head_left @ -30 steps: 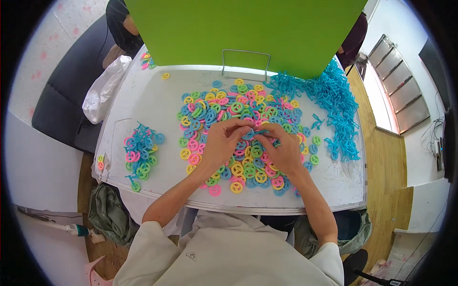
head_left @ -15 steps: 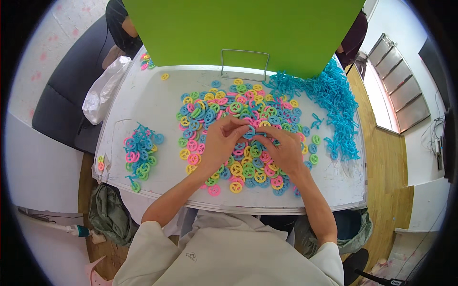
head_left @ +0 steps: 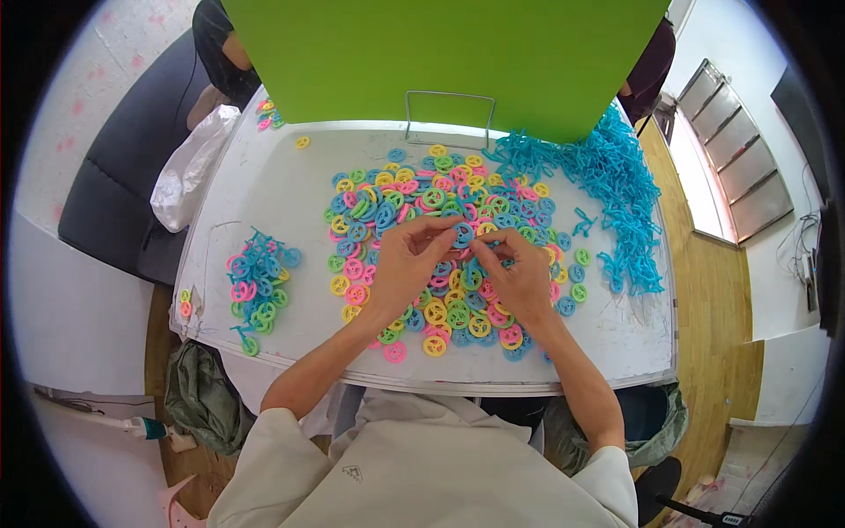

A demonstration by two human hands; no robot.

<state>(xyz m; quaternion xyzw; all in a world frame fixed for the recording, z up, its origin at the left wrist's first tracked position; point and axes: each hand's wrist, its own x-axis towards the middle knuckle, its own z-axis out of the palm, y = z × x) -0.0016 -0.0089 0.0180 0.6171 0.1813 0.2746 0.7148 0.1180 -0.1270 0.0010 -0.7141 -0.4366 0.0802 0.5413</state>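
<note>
Head view: both hands seemingly pinch blue wheel (head_left: 462, 234).

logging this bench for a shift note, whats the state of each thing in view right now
left hand: pinching a blue wheel
blue wheel: held up between both hands' fingertips
right hand: fingertips at the blue wheel
pile of coloured wheels: loose, spread flat on the table
blue stick pieces: heaped at the right
small pile: wheels and sticks together, set apart at the left
white plastic bag: crumpled at the table's left edge
green board: upright

Ring pile (head_left: 440, 255) mid-table (head_left: 290, 176); small heap (head_left: 257, 283) left; stick pile (head_left: 616, 194) right; screen (head_left: 440, 53) behind; bag (head_left: 187, 172) at left edge.
</note>
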